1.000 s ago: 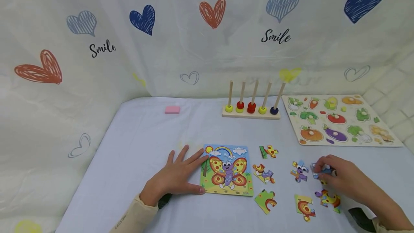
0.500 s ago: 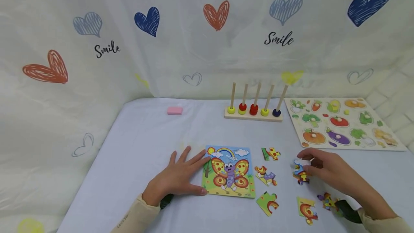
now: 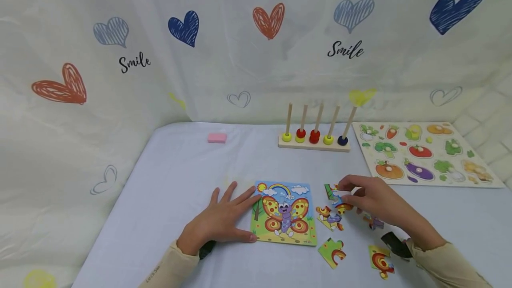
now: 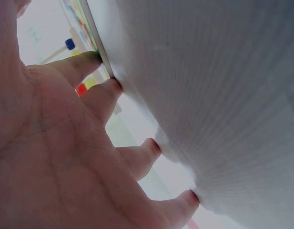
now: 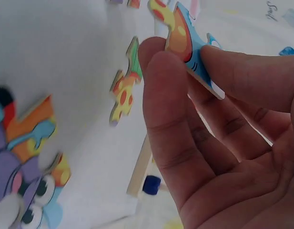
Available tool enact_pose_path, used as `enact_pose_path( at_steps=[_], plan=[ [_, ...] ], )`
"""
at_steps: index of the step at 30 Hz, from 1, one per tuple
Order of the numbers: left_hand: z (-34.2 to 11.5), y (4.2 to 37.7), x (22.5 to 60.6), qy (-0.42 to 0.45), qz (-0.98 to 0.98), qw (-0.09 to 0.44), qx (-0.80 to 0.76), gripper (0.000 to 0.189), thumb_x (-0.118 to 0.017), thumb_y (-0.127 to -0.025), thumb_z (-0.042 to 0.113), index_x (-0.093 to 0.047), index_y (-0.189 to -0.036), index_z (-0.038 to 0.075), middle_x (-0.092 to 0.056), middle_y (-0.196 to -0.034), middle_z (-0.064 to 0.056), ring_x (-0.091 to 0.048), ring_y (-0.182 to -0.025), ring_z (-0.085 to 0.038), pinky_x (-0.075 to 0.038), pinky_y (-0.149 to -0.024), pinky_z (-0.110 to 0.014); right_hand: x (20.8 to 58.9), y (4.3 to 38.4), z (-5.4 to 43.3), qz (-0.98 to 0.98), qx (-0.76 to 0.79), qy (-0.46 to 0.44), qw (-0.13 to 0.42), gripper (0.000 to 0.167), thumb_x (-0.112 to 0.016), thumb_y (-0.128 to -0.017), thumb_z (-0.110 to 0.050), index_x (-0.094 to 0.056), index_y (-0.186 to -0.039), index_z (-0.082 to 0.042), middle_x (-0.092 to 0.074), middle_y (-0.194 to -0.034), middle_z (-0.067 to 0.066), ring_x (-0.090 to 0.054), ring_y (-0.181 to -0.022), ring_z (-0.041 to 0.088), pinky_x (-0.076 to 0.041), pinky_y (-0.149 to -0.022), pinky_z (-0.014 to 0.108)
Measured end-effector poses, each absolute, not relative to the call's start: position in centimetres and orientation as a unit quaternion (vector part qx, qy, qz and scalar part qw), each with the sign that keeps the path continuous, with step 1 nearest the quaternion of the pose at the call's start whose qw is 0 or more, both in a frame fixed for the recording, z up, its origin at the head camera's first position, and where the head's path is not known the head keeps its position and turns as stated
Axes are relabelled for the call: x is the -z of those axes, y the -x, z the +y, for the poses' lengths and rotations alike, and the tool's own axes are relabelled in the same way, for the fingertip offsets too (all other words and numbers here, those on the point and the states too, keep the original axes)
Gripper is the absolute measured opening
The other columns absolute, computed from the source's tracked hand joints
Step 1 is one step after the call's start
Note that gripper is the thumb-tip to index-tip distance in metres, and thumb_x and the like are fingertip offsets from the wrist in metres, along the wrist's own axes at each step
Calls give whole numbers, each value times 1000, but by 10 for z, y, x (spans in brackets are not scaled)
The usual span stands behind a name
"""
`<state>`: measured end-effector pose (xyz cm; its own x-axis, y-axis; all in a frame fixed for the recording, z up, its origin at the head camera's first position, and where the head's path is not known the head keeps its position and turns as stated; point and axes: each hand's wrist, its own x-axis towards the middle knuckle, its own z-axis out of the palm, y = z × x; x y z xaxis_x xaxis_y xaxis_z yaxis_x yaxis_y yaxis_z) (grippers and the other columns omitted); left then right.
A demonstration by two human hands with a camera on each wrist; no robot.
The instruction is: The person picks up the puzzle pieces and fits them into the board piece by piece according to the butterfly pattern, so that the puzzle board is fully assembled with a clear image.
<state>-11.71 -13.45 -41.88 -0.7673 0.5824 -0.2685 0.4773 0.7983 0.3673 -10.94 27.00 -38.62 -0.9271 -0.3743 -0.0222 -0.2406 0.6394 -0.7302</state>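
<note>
My left hand (image 3: 222,221) lies with spread fingers on the white cloth, index finger and thumb touching the left edge of a square butterfly puzzle picture (image 3: 285,214). Between thumb and fingers, my right hand (image 3: 378,201) pinches a blue-and-orange puzzle piece (image 5: 185,40) with yellow spots, raised above the table. Just below it lies a green-edged piece with a spotted wing (image 5: 125,90), partly covered in the head view. A purple body piece (image 3: 330,219) and a green corner piece (image 3: 333,252) lie right of the picture. My right hand partly hides a purple face piece (image 3: 374,222).
A yellow corner piece (image 3: 382,261) lies near my right wrist. Behind stand a wooden peg stacker (image 3: 314,146) with coloured beads and, to its right, a vegetable peg board (image 3: 428,154). A pink block (image 3: 217,138) sits at the back left, before the curtain (image 3: 224,66).
My right hand has picked up the blue piece from the right side and carried it left, over the face piece, to the spotted wing piece. The left hand stays in place.
</note>
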Motion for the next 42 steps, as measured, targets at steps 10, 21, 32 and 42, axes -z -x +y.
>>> enact_pose_path(
  at_steps=[10,21,32,42],
  plan=[
    [-136,118,421,-283,930,188,-139,97,-79,-88,67,-36,-169,33,-20,-178,8,-1,-163,-42,-3,-120,-77,388,124,242,884,415,183,113,16,-74,-101,-7,-69,-116,-5,-73,-94,3,-71,-69,23,-59,-57,34],
    [-134,118,423,-284,930,189,-137,97,-79,-88,68,-37,-169,33,-20,-178,9,-2,-163,-42,-3,-120,-77,392,135,218,879,408,218,116,21,-72,-104,-13,-69,-122,-2,-67,-70,-3,-63,-58,20,-55,-57,31],
    [-134,117,421,-282,931,187,-137,97,-78,-88,68,-36,-169,34,-20,-178,9,-1,-163,-41,-2,-120,-77,401,145,202,883,403,216,109,17,-73,-103,-12,-70,-117,-2,-66,-72,-1,-63,-58,21,-53,-54,30],
    [-136,117,419,-286,930,184,-140,98,-79,-88,68,-36,-169,33,-21,-178,9,-2,-163,-42,-3,-120,-78,399,150,192,893,383,208,110,12,-73,-103,-11,-72,-112,-4,-66,-74,-2,-61,-57,20,-50,-54,29]
  ],
)
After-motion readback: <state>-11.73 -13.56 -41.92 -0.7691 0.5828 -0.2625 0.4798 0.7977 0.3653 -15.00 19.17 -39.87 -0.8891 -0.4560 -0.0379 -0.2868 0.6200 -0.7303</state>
